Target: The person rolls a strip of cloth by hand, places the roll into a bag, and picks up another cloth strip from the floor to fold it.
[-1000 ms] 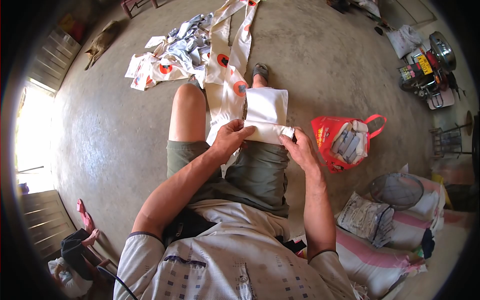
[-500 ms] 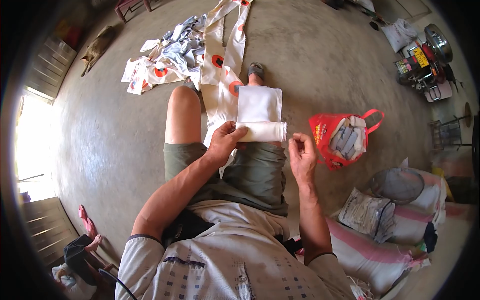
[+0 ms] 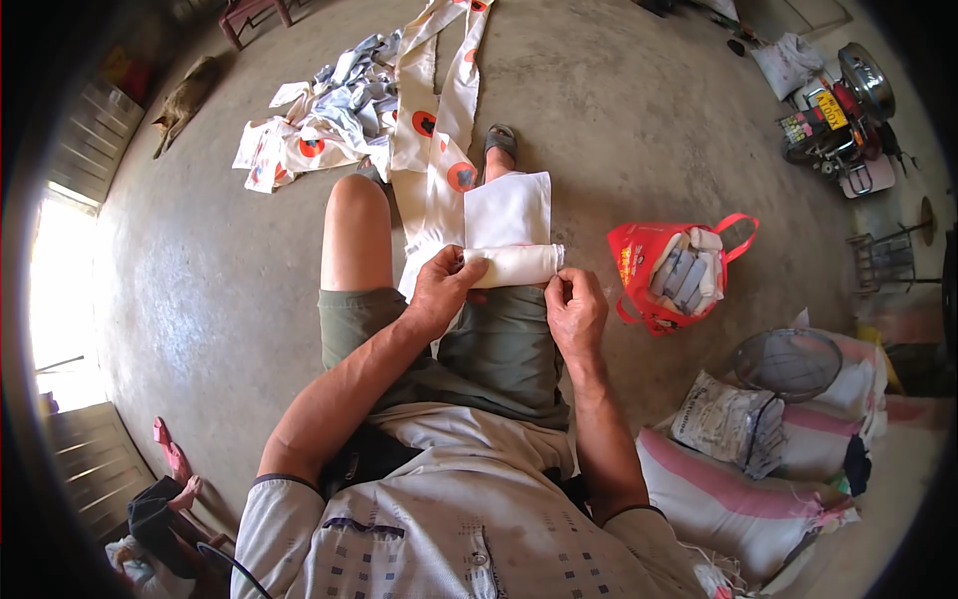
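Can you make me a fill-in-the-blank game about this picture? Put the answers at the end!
1. The left hand holds a roll coloured ____.
2. The red bag sits on the person's own ____ side.
3. The number plate on the motorcycle is ____.
4. The person's shorts are ____.

Missing words: white; right; yellow; green.

Seen from above, two bare forearms reach up from the bottom of the frame. The left arm (image 3: 334, 389) slants to the centre, its left hand (image 3: 439, 287) curled, thumb pointing right. The right arm (image 3: 606, 429) rises more steeply, right of centre; its right hand (image 3: 577, 316) has bent fingers, thumb and forefinger drawn together
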A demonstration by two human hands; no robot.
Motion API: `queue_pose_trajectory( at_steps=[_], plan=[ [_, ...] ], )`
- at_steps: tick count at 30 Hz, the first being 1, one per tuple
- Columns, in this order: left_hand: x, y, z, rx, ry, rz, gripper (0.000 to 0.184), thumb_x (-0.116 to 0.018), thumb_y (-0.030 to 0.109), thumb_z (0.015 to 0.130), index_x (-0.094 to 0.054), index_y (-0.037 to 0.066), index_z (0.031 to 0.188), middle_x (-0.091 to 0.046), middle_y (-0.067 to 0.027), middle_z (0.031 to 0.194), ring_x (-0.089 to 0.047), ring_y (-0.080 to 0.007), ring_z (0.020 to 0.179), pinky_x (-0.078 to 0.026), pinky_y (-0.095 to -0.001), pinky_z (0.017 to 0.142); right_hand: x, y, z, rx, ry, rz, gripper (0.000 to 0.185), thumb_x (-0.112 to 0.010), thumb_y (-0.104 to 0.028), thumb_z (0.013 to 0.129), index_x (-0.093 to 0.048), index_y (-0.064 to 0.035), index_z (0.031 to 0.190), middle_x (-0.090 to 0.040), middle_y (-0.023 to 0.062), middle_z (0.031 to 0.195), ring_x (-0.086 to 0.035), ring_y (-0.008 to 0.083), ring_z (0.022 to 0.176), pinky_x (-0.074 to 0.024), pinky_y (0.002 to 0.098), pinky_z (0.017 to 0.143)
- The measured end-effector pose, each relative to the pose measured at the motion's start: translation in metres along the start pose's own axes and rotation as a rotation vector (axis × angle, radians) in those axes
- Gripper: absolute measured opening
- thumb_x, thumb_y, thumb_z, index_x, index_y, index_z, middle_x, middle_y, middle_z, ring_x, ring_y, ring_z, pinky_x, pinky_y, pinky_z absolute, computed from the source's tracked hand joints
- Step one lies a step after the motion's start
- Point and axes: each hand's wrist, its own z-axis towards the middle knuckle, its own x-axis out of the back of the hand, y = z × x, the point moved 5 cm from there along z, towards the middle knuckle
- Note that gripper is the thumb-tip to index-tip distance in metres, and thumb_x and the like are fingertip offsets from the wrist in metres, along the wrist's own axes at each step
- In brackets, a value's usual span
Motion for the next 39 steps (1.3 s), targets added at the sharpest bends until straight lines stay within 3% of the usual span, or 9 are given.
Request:
queue_pose_trajectory(
  at_steps=[7,13,18,25,28,31,32,35,39],
  plan=[
    [0.001,-0.004,0.001,0.02,0.008,-0.033,0.021,-0.069,0.019,0.093,-0.059,0.005,0.105,-0.066,-0.0038,0.094,-0.065,-0.0118,0.081,-0.057,-0.0268,0.064,0.005,0.008,0.004,-0.068,0.052,0.036,0.006,-0.065,-0.003,0.085,-0.059,-0.0017,0.086,-0.061,0.0103,0.075,-0.059,0.0231,0.059,-0.0488,0.0354,0.056],
    [0.001,-0.002,0.002,-0.053,-0.027,0.052,0.022,-0.068,0.021,0.095,-0.058,0.004,0.105,-0.067,-0.004,0.095,-0.064,-0.0111,0.082,-0.056,-0.0269,0.065,-0.003,0.031,-0.002,-0.291,-0.123,0.151,0.01,-0.067,-0.007,0.086,-0.059,-0.0007,0.085,-0.06,0.0101,0.072,-0.059,0.0203,0.061,-0.0488,0.0347,0.057],
    [-0.002,-0.003,0.002,-0.085,-0.026,0.092,0.02,-0.066,0.02,0.096,-0.058,0.004,0.106,-0.067,-0.0036,0.094,-0.064,-0.0102,0.082,-0.056,-0.0269,0.066,0.015,0.001,0.018,-0.061,0.016,0.131,0.017,-0.072,-0.003,0.082,-0.061,-0.0028,0.096,-0.058,0.0078,0.084,-0.051,0.0144,0.056,-0.0458,0.0322,0.054],
    [-0.002,-0.002,0.0,-0.108,-0.034,0.068,0.02,-0.067,0.018,0.095,-0.058,0.004,0.106,-0.066,-0.0025,0.093,-0.063,-0.0097,0.082,-0.056,-0.0267,0.066,0.003,-0.006,0.031,0.156,-0.036,-0.093,0.014,-0.069,-0.005,0.083,-0.061,-0.0043,0.094,-0.058,0.0104,0.084,-0.059,0.0252,0.064,-0.0471,0.0374,0.056],
    [-0.003,-0.002,0.0,-0.124,-0.04,0.063,0.018,-0.066,0.017,0.095,-0.058,0.004,0.105,-0.066,-0.0023,0.093,-0.062,-0.0094,0.081,-0.056,-0.0263,0.065,0.0,0.001,0.031,0.091,-0.031,-0.075,0.008,-0.066,-0.008,0.085,-0.062,-0.003,0.09,-0.061,0.0131,0.082,-0.062,0.0273,0.067,-0.0483,0.0382,0.058],
    [-0.003,-0.002,0.001,-0.137,-0.047,0.078,0.017,-0.066,0.016,0.096,-0.058,0.004,0.104,-0.066,-0.0023,0.092,-0.062,-0.0091,0.081,-0.056,-0.0259,0.065,-0.009,0.033,0.025,-0.355,-0.13,0.131,0.011,-0.065,-0.012,0.085,-0.063,-0.0006,0.085,-0.063,0.0117,0.079,-0.061,0.0223,0.066,-0.0491,0.0353,0.06],
    [-0.003,-0.002,0.001,-0.139,-0.05,0.085,0.016,-0.066,0.016,0.096,-0.058,0.004,0.104,-0.066,-0.0023,0.092,-0.062,-0.009,0.08,-0.055,-0.0258,0.065,-0.013,0.045,0.02,-0.541,-0.159,0.251,0.018,-0.065,-0.016,0.085,-0.064,0.0011,0.083,-0.065,0.0086,0.076,-0.059,0.0164,0.064,-0.0487,0.0319,0.061],
    [-0.002,-0.001,0.002,-0.16,-0.055,0.084,0.016,-0.065,0.015,0.096,-0.058,0.004,0.105,-0.065,-0.0023,0.092,-0.061,-0.0088,0.08,-0.055,-0.0256,0.065,-0.02,0.063,0.014,-0.672,-0.207,0.388,0.015,-0.066,-0.014,0.085,-0.064,0.0009,0.088,-0.064,0.0054,0.077,-0.055,0.0123,0.063,-0.0473,0.03,0.06],
    [-0.001,-0.003,0.003,-0.141,-0.055,0.107,0.016,-0.065,0.015,0.096,-0.059,0.004,0.105,-0.065,-0.0021,0.093,-0.061,-0.0086,0.08,-0.055,-0.0253,0.065,0.002,0.017,0.04,-0.231,-0.083,0.228,0.011,-0.069,-0.009,0.084,-0.064,-0.0009,0.09,-0.062,0.0071,0.076,-0.056,0.0154,0.062,-0.0469,0.0319,0.058]
  ],
)
